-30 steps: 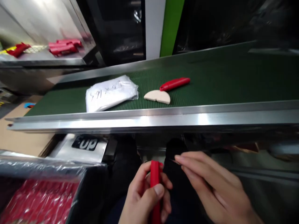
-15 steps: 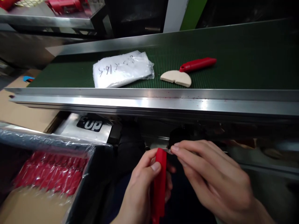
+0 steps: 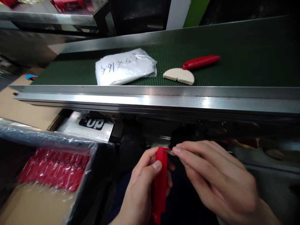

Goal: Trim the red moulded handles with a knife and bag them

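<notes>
My left hand (image 3: 138, 187) is closed round a red plastic handle (image 3: 160, 181), thumb along its face, holding it upright above my lap. Between the thumb and fingertips of my right hand (image 3: 220, 178) is a small metal blade (image 3: 168, 152), most of it hidden by the fingers. Its tip touches the top end of the handle, where a thin red edge shows beside it. A similar red handle (image 3: 201, 62) lies on the belt beyond, against a beige half-round piece (image 3: 179, 76).
The green ribbed conveyor belt (image 3: 246, 62) has a raised metal edge (image 3: 140, 97) in front of me. On it lies a plastic-wrapped white packet (image 3: 125, 67) with handwriting. At lower left, a plastic-lined bin (image 3: 93, 168) holds cardboard and several bagged red pieces (image 3: 53, 168).
The blade has shifted slightly at the handle's top end, and a thin red edge now shows beside it. Both grips are the same. The whole view has moved a little.
</notes>
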A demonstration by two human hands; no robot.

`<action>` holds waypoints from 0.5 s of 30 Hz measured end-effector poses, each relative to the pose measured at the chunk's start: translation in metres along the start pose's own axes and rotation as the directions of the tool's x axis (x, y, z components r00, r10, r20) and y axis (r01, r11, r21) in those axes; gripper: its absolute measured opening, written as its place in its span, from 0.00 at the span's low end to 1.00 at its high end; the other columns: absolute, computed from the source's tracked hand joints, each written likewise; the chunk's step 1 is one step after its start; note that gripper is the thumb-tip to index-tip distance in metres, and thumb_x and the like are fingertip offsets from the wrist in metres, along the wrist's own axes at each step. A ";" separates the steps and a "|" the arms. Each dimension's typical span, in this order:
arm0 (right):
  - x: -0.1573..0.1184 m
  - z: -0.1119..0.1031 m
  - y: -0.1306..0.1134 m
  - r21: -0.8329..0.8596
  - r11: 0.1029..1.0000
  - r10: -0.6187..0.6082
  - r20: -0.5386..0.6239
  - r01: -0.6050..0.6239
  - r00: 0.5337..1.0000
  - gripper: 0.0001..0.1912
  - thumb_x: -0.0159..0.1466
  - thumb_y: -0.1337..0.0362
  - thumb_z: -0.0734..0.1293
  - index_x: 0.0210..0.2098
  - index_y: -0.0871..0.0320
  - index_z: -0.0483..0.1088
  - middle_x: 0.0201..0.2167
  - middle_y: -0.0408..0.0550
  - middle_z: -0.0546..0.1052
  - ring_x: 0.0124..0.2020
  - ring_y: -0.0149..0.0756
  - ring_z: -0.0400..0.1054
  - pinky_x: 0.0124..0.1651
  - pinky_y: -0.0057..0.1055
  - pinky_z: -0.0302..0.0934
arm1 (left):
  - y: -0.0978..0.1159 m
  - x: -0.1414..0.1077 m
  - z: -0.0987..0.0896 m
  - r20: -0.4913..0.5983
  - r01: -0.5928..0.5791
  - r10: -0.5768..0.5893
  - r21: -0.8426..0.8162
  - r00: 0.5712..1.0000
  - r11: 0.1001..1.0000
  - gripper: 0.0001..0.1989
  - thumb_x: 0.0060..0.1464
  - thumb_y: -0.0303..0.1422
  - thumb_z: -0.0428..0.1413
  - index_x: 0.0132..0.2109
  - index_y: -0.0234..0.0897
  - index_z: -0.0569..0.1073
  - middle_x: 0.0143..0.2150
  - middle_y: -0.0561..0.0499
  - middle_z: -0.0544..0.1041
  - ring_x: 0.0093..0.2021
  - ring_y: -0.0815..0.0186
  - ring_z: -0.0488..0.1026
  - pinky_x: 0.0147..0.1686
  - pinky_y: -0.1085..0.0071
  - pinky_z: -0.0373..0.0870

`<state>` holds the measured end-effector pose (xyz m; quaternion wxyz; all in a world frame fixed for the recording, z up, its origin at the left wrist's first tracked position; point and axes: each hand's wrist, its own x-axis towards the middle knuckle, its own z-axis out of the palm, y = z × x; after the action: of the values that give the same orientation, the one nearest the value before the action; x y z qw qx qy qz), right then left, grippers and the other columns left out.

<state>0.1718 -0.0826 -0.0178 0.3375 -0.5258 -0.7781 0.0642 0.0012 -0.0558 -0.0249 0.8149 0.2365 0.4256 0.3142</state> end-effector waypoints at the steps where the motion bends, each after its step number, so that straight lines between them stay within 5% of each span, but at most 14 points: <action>1: 0.000 0.000 0.000 0.000 1.000 -0.003 -0.003 0.003 1.000 0.20 0.60 0.81 0.63 0.50 0.62 0.72 0.45 0.55 0.76 0.44 0.40 0.71 0.44 0.39 0.65 | 0.000 0.000 0.000 0.001 -0.002 0.002 0.006 1.000 1.000 0.13 0.58 0.39 0.52 0.47 0.37 0.73 0.33 0.49 0.70 0.27 0.67 0.65 0.23 0.76 0.61; 15: -0.001 0.000 0.001 0.030 1.000 0.006 -0.009 -0.006 1.000 0.21 0.59 0.83 0.65 0.50 0.66 0.72 0.45 0.57 0.75 0.44 0.40 0.69 0.43 0.39 0.64 | -0.002 0.002 0.001 0.014 0.004 -0.004 0.015 1.000 1.000 0.12 0.59 0.37 0.52 0.47 0.37 0.72 0.35 0.48 0.72 0.26 0.69 0.64 0.23 0.75 0.60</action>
<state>0.1723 -0.0829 -0.0187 0.3488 -0.5233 -0.7739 0.0744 0.0033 -0.0562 -0.0270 0.8168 0.2439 0.4227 0.3078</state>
